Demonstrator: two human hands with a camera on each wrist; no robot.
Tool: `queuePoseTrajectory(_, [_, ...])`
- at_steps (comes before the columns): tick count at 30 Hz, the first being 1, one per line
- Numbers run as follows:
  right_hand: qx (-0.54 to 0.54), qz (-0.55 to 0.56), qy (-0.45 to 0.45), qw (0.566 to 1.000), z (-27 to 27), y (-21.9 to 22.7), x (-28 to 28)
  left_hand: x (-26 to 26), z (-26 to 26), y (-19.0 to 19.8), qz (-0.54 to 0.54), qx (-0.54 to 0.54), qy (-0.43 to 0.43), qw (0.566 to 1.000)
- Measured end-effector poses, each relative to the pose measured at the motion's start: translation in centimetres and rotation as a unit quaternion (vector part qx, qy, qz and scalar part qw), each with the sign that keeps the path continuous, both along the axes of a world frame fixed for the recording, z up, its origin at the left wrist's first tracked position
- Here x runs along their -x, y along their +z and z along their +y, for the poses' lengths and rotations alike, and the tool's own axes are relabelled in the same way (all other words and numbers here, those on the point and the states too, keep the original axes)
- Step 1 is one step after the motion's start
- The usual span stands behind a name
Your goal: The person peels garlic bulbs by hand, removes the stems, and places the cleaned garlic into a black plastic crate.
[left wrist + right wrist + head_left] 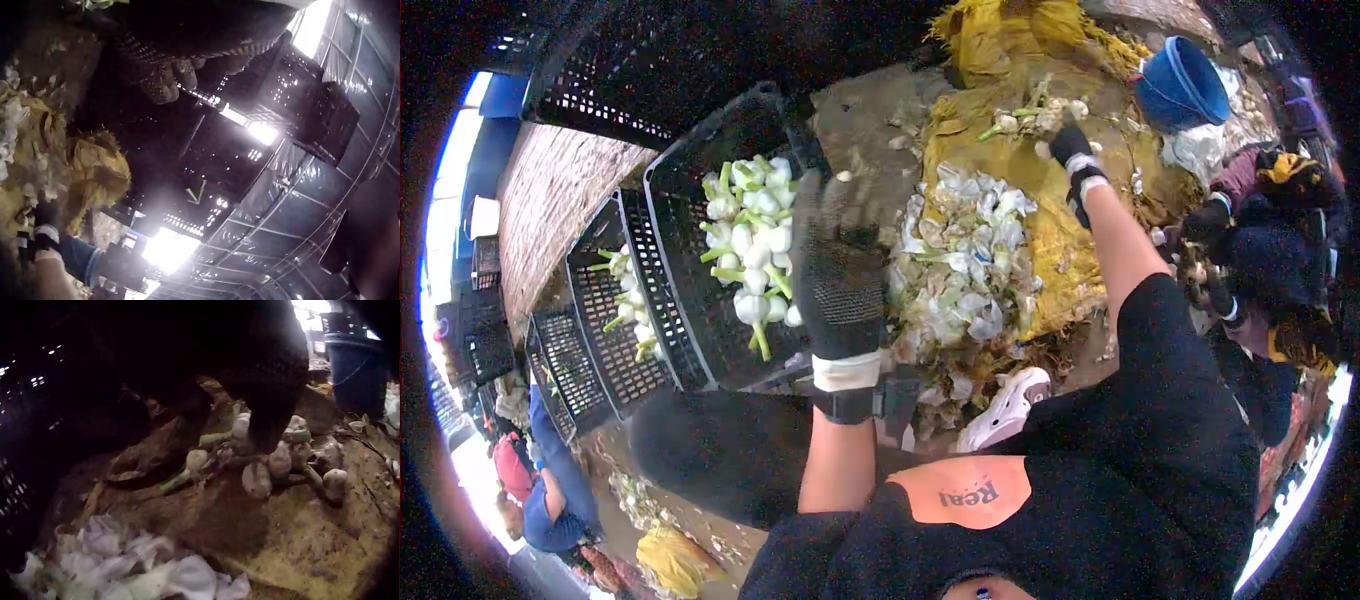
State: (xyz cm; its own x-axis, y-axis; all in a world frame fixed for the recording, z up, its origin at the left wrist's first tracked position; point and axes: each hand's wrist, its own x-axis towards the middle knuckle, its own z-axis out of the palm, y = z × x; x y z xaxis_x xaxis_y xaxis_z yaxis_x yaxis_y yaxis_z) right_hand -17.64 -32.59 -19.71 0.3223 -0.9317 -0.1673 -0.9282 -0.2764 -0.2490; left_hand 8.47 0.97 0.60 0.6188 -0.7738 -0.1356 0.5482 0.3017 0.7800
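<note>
I see the left hand (840,265), in a dark glove, over the right side of a black plastic crate (678,292), blurred but open, its fingers extended. Trimmed white garlic bulbs (755,245) with short green stems lie inside that crate, and more sit in the second crate (595,318) just beside it. My right hand (1076,150), also gloved, reaches out to a small group of dirtier garlic bulbs (1055,112) on a yellow sack (1065,260). Its fingers come down among them, but I cannot tell whether they grip one, since the right wrist view is too dark. Between the crate and the sack's bare part, I have a heap of pale peelings (970,255), partly on the sack. A blue bucket (1182,85) stands near the right hand, and a white shoe (1005,408) is below the peelings.
</note>
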Motion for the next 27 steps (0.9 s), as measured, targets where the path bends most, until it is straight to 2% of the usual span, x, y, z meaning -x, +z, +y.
queuePoseTrajectory(3, [-0.031,-0.035,0.009,0.999,-2.0,-2.6,1.1,1.4,0.4,-0.8,-0.078,-0.048,-0.013,0.996])
queuePoseTrajectory(6, [-0.037,-0.072,0.024,0.996,-1.1,-4.9,1.9,2.3,0.8,-1.0,-0.189,-0.097,-0.038,0.976])
queuePoseTrajectory(8, [0.004,0.055,0.065,0.996,0.2,-4.3,2.6,2.8,1.0,-1.2,-0.279,-0.126,-0.058,0.95])
queuePoseTrajectory(9, [0.022,0.091,0.09,0.992,1.1,-3.4,2.9,3.0,0.9,-1.4,-0.307,-0.133,-0.068,0.94])
queuePoseTrajectory(11, [0.061,0.07,0.113,0.989,2.5,-1.3,2.9,3.9,1.1,-2.0,-0.171,-0.073,-0.07,0.98])
queuePoseTrajectory(12, [0.082,0.041,0.123,0.988,3.3,-0.2,2.4,4.4,1.2,-2.6,-0.032,-0.014,-0.068,0.997])
queuePoseTrajectory(13, [0.104,0.014,0.134,0.985,4.2,1.0,1.9,4.7,1.2,-3.6,-0.031,-0.01,-0.068,0.997])
queuePoseTrajectory(15, [0.126,0.037,0.206,0.97,6.8,5.2,-0.3,5.3,0.8,-5.4,-0.051,-0.04,-0.171,0.983])
queuePoseTrajectory(17, [0.088,-0.105,0.268,0.954,12.2,13.3,-2.8,6.9,0.2,-4.9,-0.067,-0.146,-0.201,0.966])
queuePoseTrajectory(18, [0.096,-0.126,0.303,0.94,14.1,14.9,-3.4,7.7,-0.1,-5.6,-0.061,-0.119,-0.186,0.973])
queuePoseTrajectory(19, [0.102,-0.148,0.337,0.924,15.8,16.2,-3.8,8.4,-0.5,-4.8,-0.119,-0.12,-0.159,0.973])
queuePoseTrajectory(20, [0.072,-0.159,0.362,0.916,17.6,17.6,-4.0,9.0,-0.9,-4.0,-0.177,-0.125,-0.128,0.968])
queuePoseTrajectory(21, [0.046,-0.17,0.385,0.906,19.3,19.2,-4.3,9.0,-1.2,-3.7,-0.179,-0.119,-0.129,0.968])
queuePoseTrajectory(22, [0.015,-0.274,0.365,0.89,21.0,21.4,-4.8,9.0,-1.4,-3.7,-0.188,-0.115,-0.124,0.967])
queuePoseTrajectory(23, [0.07,-0.281,0.386,0.876,21.2,20.9,-4.9,9.0,-1.6,-3.4,-0.197,-0.11,-0.119,0.967])
queuePoseTrajectory(25, [0.028,-0.328,0.284,0.9,21.4,21.0,-3.6,8.2,-1.4,-2.9,-0.246,-0.099,-0.112,0.958])
queuePoseTrajectory(27, [0.016,-0.367,0.208,0.906,22.0,22.5,-3.0,7.9,-1.0,-1.8,-0.185,-0.082,-0.143,0.969])
